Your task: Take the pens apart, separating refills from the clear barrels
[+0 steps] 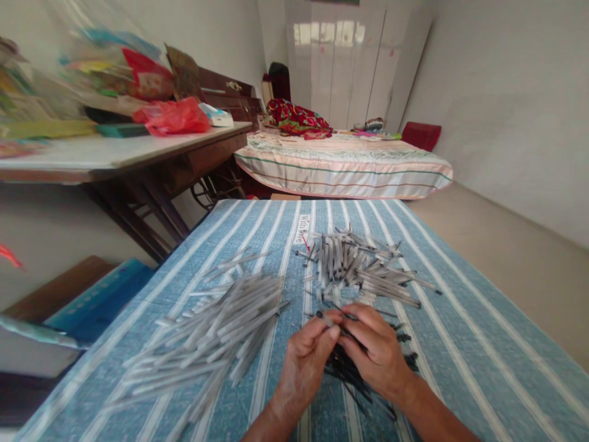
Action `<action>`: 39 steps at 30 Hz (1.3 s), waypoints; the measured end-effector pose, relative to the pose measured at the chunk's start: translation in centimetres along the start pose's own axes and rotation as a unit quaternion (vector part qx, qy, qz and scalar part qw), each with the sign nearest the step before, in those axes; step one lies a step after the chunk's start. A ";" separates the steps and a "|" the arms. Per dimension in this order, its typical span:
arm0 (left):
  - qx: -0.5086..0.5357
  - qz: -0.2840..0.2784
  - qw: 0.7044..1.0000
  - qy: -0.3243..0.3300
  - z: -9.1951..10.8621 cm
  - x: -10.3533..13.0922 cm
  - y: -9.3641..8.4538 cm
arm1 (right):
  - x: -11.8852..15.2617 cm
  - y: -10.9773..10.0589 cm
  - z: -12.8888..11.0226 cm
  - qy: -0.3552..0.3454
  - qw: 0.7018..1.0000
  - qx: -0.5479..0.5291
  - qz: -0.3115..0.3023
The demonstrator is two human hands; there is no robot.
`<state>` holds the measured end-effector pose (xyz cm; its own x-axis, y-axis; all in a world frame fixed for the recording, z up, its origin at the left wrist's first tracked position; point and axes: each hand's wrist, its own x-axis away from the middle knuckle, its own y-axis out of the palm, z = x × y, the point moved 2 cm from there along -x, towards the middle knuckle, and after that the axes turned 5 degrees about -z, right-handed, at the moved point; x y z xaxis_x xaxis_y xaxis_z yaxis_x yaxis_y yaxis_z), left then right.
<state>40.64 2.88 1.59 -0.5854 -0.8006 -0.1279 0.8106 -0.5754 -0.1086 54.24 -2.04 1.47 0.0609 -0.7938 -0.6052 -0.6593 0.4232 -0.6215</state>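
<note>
My left hand is closed, pinching a grey, translucent pen barrel with a dark end. Close against it, my right hand has its fingers drawn together around something small and dark that the fingers mostly hide. Under and beside my right hand lies a heap of thin black pen parts, partly covered by it. To the left spreads a large loose pile of pale grey pen barrels. Beyond my hands is another pile of pale barrels with dark tips.
A blue, white-striped cloth covers the table. White lettering patch shows near its far part. A side table with a red plastic bag stands at the left. Behind are a bed and a white wardrobe.
</note>
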 end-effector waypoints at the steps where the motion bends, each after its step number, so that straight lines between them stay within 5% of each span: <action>1: -0.046 0.013 0.999 0.014 0.1 0.1 -0.2 | 0.0 -0.2 0.0 0.006 1.000 -0.007 0.001; 3: -0.171 0.024 0.983 0.062 0.6 0.2 -0.5 | 0.1 -0.6 0.1 0.028 0.999 -0.034 -0.002; 7: -0.396 -0.005 0.903 0.165 1.3 0.4 -0.6 | 0.5 -1.3 0.4 0.122 0.984 -0.128 -0.002; 12: -0.483 -0.050 0.857 0.174 1.2 0.2 -0.3 | 0.8 -1.2 1.3 0.214 0.953 -0.210 -0.030; 19: -0.493 -0.107 0.851 0.148 0.6 0.5 -0.5 | 0.8 -0.6 2.1 0.294 0.908 -0.289 -0.073; 23: -0.464 -0.101 0.876 0.079 0.3 0.6 -0.6 | 0.8 -0.7 2.5 0.287 0.895 -0.321 -0.113; 28: -0.435 -0.137 0.890 0.026 0.4 0.5 -0.7 | 0.6 -1.5 2.7 0.252 0.896 -0.329 -0.158; 39: -0.485 -0.167 0.858 0.031 -0.1 0.4 -0.5 | 0.8 -1.1 3.3 0.265 0.914 -0.253 -0.174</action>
<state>39.94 2.86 1.51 -0.8073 -0.5898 0.0210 0.2226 -0.3372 -0.9147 57.48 -1.70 0.04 0.0496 -0.9988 -0.0053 -0.9395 -0.0448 -0.3396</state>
